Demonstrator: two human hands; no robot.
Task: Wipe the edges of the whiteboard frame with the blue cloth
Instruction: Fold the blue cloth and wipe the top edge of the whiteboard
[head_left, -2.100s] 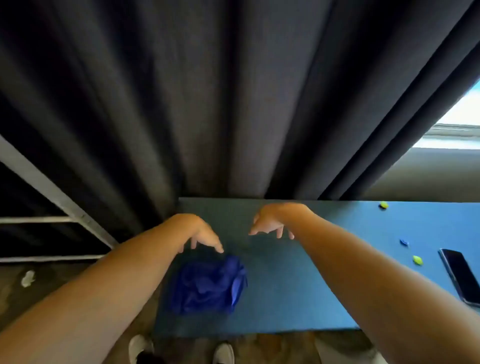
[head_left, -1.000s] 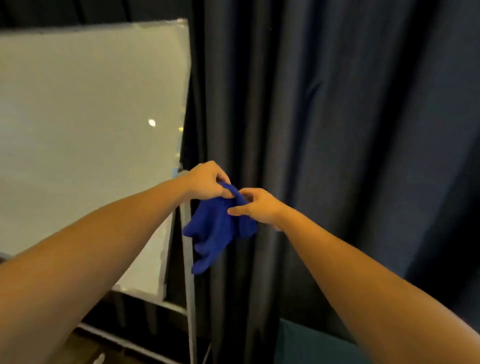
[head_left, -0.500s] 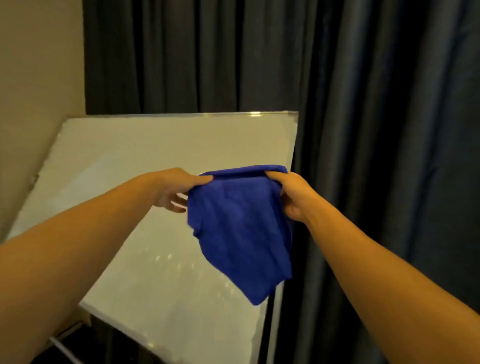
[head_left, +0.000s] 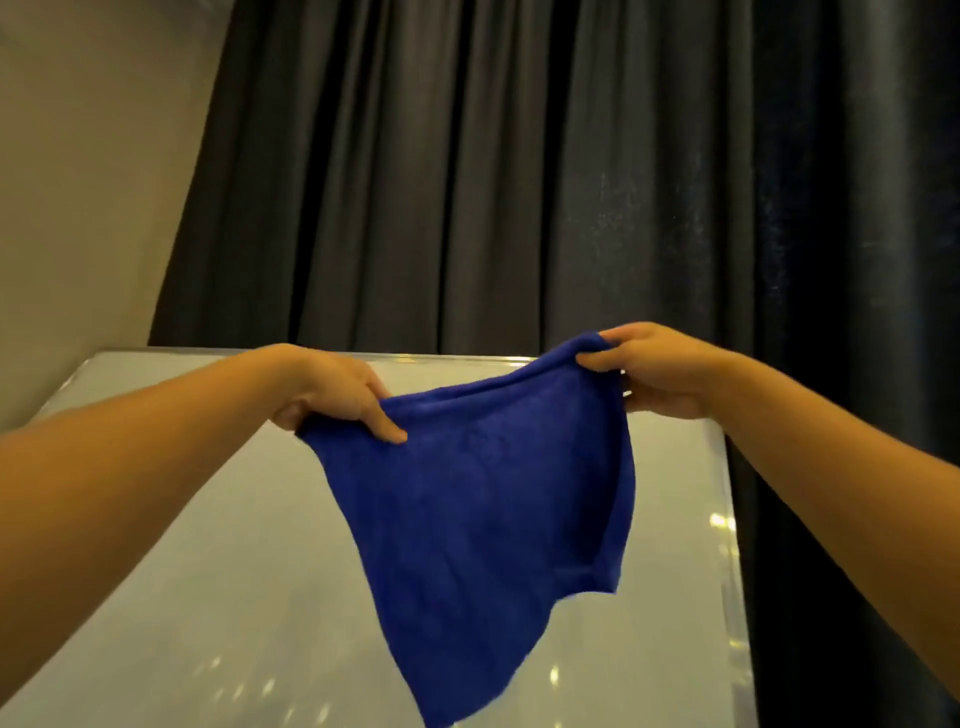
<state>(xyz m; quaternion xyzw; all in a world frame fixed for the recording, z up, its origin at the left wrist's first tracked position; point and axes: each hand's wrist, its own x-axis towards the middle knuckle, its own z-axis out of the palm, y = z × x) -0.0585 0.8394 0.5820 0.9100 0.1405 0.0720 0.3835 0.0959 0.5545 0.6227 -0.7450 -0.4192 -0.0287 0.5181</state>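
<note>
left hand (head_left: 332, 395) pinched blue cloth (head_left: 478, 509) corner at 9 o'clock | right hand (head_left: 654, 371) pinched corner at 2 o'clock | cloth hung before whiteboard (head_left: 182, 571)

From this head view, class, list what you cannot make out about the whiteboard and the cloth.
- Whiteboard centre: hidden behind the blue cloth.
- Its lower edge and stand: cut off by the bottom of the picture.
- Frame dirt: too blurred to judge.
- Cloth's top corners: covered by the left hand and right hand.
</note>
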